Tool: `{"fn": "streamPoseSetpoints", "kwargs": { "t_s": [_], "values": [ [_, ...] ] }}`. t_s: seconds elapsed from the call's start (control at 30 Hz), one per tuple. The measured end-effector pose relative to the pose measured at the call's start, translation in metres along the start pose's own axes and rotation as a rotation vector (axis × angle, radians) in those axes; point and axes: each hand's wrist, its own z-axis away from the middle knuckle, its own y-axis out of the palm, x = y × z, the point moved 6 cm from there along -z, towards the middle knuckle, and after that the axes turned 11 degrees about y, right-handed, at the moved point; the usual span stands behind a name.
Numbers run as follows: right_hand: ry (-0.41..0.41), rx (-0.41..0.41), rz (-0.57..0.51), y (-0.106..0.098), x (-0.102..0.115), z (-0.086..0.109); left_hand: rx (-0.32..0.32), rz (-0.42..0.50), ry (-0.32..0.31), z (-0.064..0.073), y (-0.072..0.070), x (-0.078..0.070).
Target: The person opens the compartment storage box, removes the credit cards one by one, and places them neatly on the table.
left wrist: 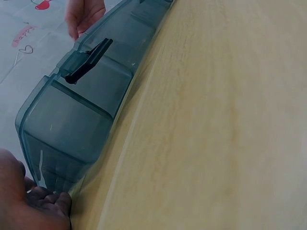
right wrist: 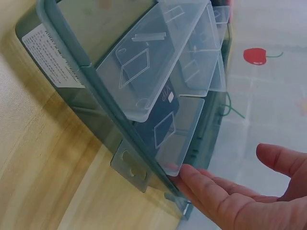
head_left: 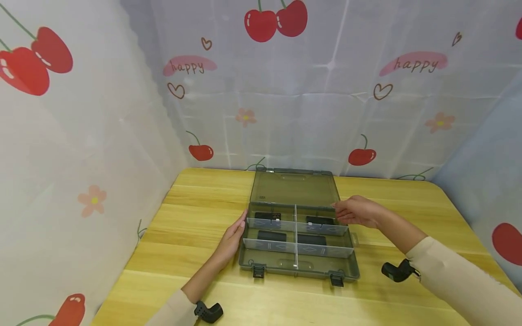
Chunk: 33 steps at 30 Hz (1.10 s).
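Observation:
A smoky, see-through compartment box (head_left: 299,273) lies on the table with its lid (head_left: 294,188) folded back flat. Clear dividers (head_left: 269,245) split its inside into several compartments. Dark cards lie in the back and middle rows; one card (head_left: 267,216) reads VIP. My left hand (head_left: 229,242) rests along the box's left side, fingertips against the wall. At the back right corner, near the hinge, my right hand (head_left: 359,211) touches the rim. Its fingers (right wrist: 206,189) are extended and the thumb stands apart in the right wrist view.
Two black latches (head_left: 336,279) hang from the box's front edge. A wooden table (head_left: 195,194) bears the box, with a cherry-print curtain (head_left: 293,122) behind it and at both sides. Black wrist devices (head_left: 397,270) sit at both sleeves.

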Motion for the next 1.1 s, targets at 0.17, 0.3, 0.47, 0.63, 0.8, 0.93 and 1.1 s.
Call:
{"fn": "streamPoseSetpoints", "kwargs": {
  "t_s": [0.17,0.3,0.47,0.63,0.8,0.93,1.1],
  "values": [
    [0.043,0.017,-0.054,0.0,0.0,-0.003,-0.006,0.007,0.003,-0.001,0.001,0.0],
    [0.062,0.052,-0.073,0.0,0.001,-0.004,-0.003,0.007,0.008,-0.003,0.002,-0.002],
    [0.095,0.04,-0.091,0.003,-0.002,-0.007,-0.001,-0.001,0.008,-0.002,0.002,-0.001],
    [0.113,0.0,-0.073,0.009,-0.004,-0.013,-0.014,0.007,0.009,0.001,0.001,-0.001],
    [0.115,-0.006,-0.063,0.012,-0.004,-0.017,-0.019,0.005,0.02,0.002,0.0,0.0],
    [0.107,0.006,-0.106,0.012,-0.004,-0.017,-0.022,0.0,0.015,0.002,0.0,-0.001],
    [0.102,0.031,-0.169,0.012,-0.007,-0.02,-0.015,-0.009,0.01,0.002,0.0,-0.002]
  ]
}}
